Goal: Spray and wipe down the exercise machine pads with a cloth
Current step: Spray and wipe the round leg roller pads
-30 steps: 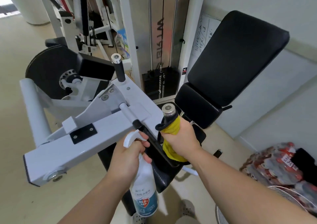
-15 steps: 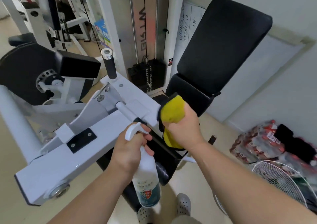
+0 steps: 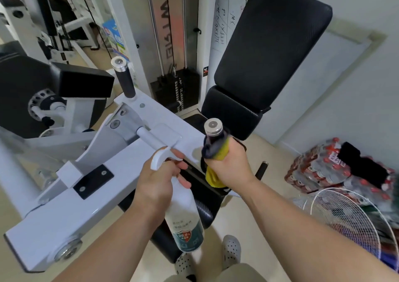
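Observation:
My right hand (image 3: 230, 164) grips a yellow cloth (image 3: 212, 173) wrapped around the near upright handle (image 3: 213, 131) of the white machine; the handle's chrome cap shows above the cloth. In my left hand (image 3: 158, 179) is a white spray bottle (image 3: 186, 223), held by its neck and trigger and hanging down. The black back pad (image 3: 269, 44) rises behind the handle, with a smaller black lumbar pad (image 3: 231, 111) below it. Part of the black seat pad (image 3: 203, 208) shows under my hands.
The machine's white arm (image 3: 71, 206) crosses the left foreground. A second black handle (image 3: 124, 79) stands farther back, with a weight stack (image 3: 176, 91) behind. Shrink-wrapped bottle packs (image 3: 323, 169) and a white wire fan guard (image 3: 345, 217) sit on the floor at right.
My right hand slid the cloth up over the handle's top half a second ago, then back down, so the chrome cap shows again. The view shifted slightly. The bottle stayed put.

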